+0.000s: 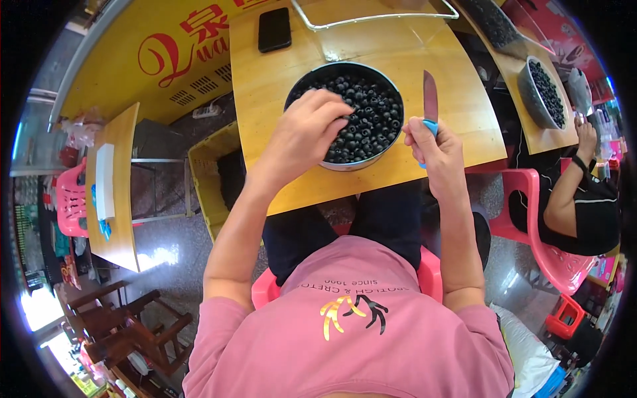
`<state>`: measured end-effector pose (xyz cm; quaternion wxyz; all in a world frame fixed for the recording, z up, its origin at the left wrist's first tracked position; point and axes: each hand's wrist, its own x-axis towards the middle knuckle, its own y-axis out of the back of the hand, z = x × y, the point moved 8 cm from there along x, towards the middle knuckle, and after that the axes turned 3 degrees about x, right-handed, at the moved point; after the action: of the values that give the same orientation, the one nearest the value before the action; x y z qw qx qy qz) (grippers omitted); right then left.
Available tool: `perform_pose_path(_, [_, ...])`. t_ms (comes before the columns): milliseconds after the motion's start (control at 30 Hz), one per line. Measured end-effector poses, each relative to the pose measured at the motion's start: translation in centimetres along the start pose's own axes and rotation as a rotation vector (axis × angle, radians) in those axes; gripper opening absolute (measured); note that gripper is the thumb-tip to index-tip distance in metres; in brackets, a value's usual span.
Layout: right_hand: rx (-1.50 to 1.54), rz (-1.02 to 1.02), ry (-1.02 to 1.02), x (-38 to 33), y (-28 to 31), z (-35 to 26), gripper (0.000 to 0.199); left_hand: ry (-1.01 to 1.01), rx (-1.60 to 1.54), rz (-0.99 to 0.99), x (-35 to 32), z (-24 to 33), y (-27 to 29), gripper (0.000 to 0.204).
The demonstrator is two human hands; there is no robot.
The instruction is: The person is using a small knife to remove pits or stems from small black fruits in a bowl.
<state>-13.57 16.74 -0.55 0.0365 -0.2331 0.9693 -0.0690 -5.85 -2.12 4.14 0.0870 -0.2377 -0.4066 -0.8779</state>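
Dark fruits [369, 114] lie under and right of the nearer left hand [312, 125], its hold unclear; the right hand [436, 144] clasps a knife [430, 99], blade forward.

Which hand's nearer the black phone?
Left. The left hand is below and right of the phone in frame, over the bowl; the right hand, gripping the knife, is much farther right.
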Motion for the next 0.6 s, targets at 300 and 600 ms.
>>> perform_pose_path(300, [-0.058, -0.011, 0.042, -0.7, 1.0, -0.3, 0.025, -0.097, 0.261, -0.253, 2.4, -0.6, -4.3, 0.017])
perform_pose_path(600, [0.018, -0.133, 0.028, -0.4, -2.8, -0.4, 0.027, 0.298, -0.702, 0.067, 0.9, -0.5, -2.1, 0.018])
